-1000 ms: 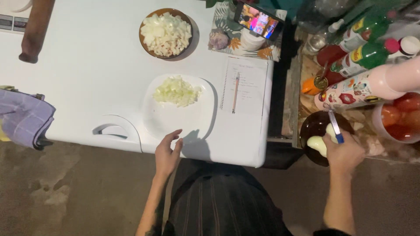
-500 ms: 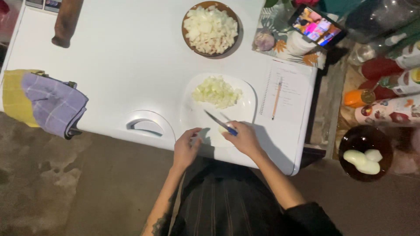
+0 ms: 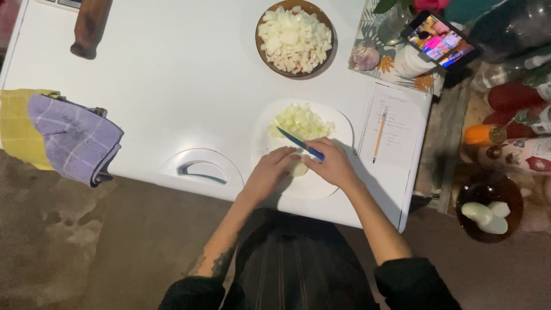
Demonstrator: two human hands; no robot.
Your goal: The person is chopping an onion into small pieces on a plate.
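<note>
The right hand (image 3: pixel 333 165) grips a blue-handled knife (image 3: pixel 299 143), blade pointing up-left over the white plate (image 3: pixel 338 123). The left hand (image 3: pixel 270 172) curls its fingers down on a pale onion piece (image 3: pixel 298 168) at the plate's near side, just below the knife. Farther up the plate lies a heap of chopped onion (image 3: pixel 301 121). Right of the plate, a notebook (image 3: pixel 396 123) carries a pencil (image 3: pixel 379 136). Beyond, a brown bowl (image 3: pixel 259 43) holds more chopped pieces. A purple cloth (image 3: pixel 74 138) hangs off the table's (image 3: pixel 160 86) left edge.
</note>
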